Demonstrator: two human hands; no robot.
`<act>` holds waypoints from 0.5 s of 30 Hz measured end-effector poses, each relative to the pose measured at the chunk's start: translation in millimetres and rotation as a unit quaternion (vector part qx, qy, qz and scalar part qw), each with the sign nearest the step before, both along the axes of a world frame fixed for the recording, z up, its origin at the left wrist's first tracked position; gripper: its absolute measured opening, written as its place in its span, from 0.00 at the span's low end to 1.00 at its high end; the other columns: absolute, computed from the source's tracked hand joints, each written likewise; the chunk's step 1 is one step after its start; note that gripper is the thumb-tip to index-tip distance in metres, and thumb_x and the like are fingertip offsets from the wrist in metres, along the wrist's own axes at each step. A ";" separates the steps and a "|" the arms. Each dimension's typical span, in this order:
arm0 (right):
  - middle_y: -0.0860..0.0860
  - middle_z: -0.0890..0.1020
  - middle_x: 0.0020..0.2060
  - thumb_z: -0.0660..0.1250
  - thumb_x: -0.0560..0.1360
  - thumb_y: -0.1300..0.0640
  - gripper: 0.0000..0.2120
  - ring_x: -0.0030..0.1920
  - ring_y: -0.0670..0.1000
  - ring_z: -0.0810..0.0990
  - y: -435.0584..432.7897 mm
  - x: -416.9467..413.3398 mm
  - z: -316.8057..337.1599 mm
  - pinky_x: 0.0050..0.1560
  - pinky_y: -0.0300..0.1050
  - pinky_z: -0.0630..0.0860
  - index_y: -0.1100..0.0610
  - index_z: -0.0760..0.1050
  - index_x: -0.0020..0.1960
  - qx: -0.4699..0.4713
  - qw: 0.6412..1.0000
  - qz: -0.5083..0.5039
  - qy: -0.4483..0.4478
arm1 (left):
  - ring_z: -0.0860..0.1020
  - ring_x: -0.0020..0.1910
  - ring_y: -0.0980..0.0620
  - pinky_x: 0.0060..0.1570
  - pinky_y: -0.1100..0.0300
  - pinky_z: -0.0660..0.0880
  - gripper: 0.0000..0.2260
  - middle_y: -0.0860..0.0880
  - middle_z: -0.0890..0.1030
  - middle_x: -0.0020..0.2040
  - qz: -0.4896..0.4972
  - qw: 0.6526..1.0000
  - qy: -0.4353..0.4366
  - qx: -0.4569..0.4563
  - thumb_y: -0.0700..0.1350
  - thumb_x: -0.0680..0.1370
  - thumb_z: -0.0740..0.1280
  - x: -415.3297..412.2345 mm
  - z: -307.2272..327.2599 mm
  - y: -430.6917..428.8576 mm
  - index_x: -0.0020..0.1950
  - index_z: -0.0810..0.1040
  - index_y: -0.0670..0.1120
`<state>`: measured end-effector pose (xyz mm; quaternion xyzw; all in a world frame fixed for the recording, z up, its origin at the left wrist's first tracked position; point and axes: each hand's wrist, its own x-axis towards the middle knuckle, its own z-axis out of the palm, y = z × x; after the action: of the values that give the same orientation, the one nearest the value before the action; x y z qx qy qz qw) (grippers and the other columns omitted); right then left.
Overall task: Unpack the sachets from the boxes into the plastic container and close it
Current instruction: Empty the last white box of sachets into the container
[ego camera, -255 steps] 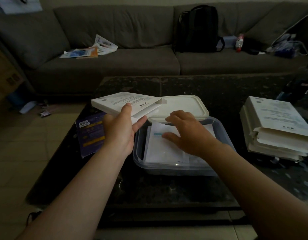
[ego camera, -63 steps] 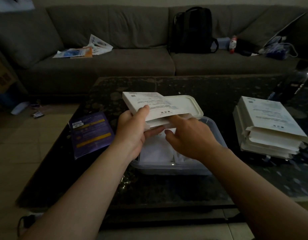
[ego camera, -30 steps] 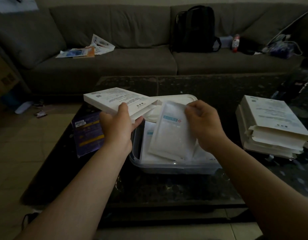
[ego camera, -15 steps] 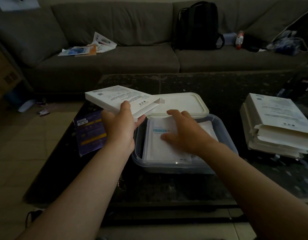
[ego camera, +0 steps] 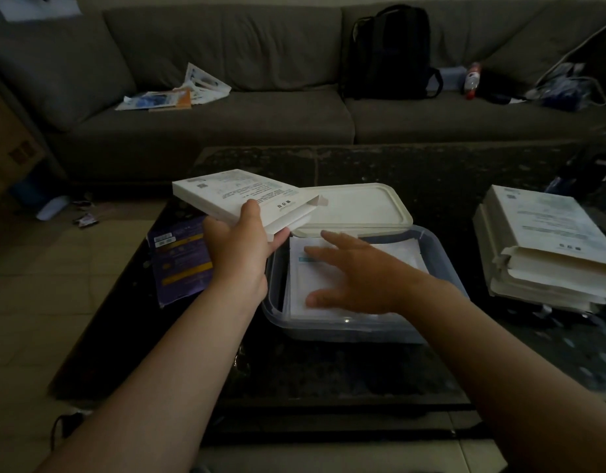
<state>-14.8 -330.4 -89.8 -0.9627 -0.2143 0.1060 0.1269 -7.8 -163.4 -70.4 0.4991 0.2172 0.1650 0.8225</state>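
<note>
The left hand (ego camera: 238, 257) holds a white box (ego camera: 242, 196) up over the desk (ego camera: 329, 363), fingers clamped on its near edge, its open end pointing right toward the plastic container (ego camera: 448, 264). The right hand (ego camera: 356, 273) lies flat on the sachets (ego camera: 303, 278) in the container, fingers spread, gripping nothing. The box mouth sits just left and beyond that hand, so the right hand is probably the one to reach in. The lid (ego camera: 359, 206) leans on the container's far rim; a stack of boxes (ego camera: 547, 240) waits at the right.
</note>
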 end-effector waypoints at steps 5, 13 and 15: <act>0.53 0.53 0.79 0.57 0.72 0.26 0.42 0.78 0.56 0.53 3.9 0.1 -3.3 0.74 0.55 0.56 0.45 0.51 0.79 -0.051 0.999 0.016 -0.009 | 0.85 0.52 0.51 0.43 0.55 0.86 0.14 0.48 0.82 0.56 -0.007 1.000 -0.001 0.002 0.41 0.84 0.67 -0.5 -0.7 -1.1 0.68 0.70 0.47; 0.52 0.51 0.80 0.51 0.72 0.25 0.42 0.79 0.56 0.50 0.2 3.1 -10.7 0.76 0.56 0.51 0.44 0.45 0.79 -0.088 0.995 0.036 -0.002 | 0.85 0.53 0.51 0.42 0.55 0.86 0.12 0.47 0.81 0.59 -0.015 1.000 0.000 0.007 0.40 0.83 0.67 -2.1 -0.5 -2.2 0.64 0.69 0.49; 0.52 0.50 0.80 0.49 0.72 0.24 0.42 0.79 0.56 0.48 -0.6 4.1 -13.4 0.76 0.57 0.49 0.43 0.44 0.79 -0.093 0.995 0.034 -0.001 | 0.85 0.54 0.49 0.41 0.55 0.86 0.12 0.46 0.81 0.61 -0.016 1.000 0.001 0.008 0.40 0.83 0.67 -2.4 -0.2 -3.3 0.64 0.69 0.49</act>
<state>-10.8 -330.9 -103.2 -0.9626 -0.2358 0.1292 0.0330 -10.2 -166.7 -70.7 0.5098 0.2086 0.1528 0.8205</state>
